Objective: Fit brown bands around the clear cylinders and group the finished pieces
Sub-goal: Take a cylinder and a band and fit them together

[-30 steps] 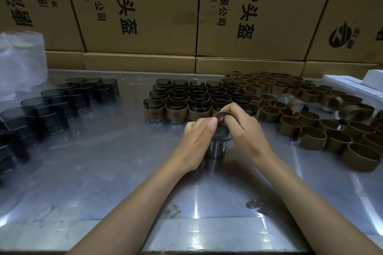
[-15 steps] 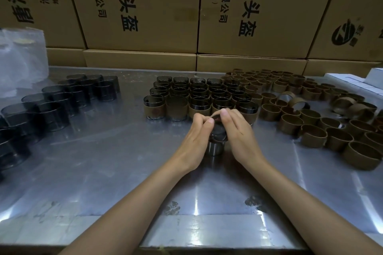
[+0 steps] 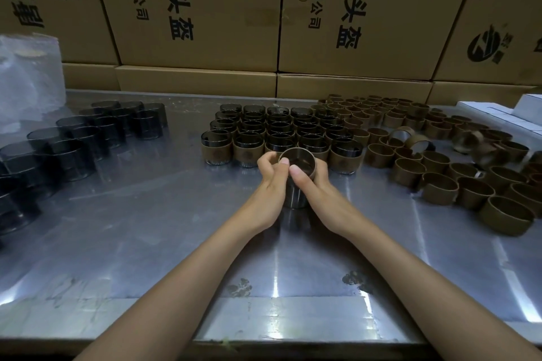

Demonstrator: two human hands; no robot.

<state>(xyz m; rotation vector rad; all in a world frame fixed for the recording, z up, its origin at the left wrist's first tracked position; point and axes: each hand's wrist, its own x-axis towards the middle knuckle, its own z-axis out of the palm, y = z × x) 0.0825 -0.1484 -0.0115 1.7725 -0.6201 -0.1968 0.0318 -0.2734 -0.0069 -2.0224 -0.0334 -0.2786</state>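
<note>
A clear glass cylinder (image 3: 296, 195) stands on the steel table (image 3: 146, 243) just before the block of finished banded cylinders (image 3: 278, 138), a brown band (image 3: 297, 160) sitting at its top. The left hand (image 3: 271, 182) and right hand (image 3: 312, 184) both pinch the band, thumbs on its near edge, likely to work it down evenly. Loose brown bands (image 3: 440, 170) lie within reach at right, bare dark cylinders (image 3: 73, 143) at left.

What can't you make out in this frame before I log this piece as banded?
- Head view: how far the brown band sits down the clear cylinder; the left hand and right hand cover its sides.
- Bare cylinders: cut off by the left edge.
- Loose bands: cut off by the right edge.
- Bag contents: blurred.
</note>
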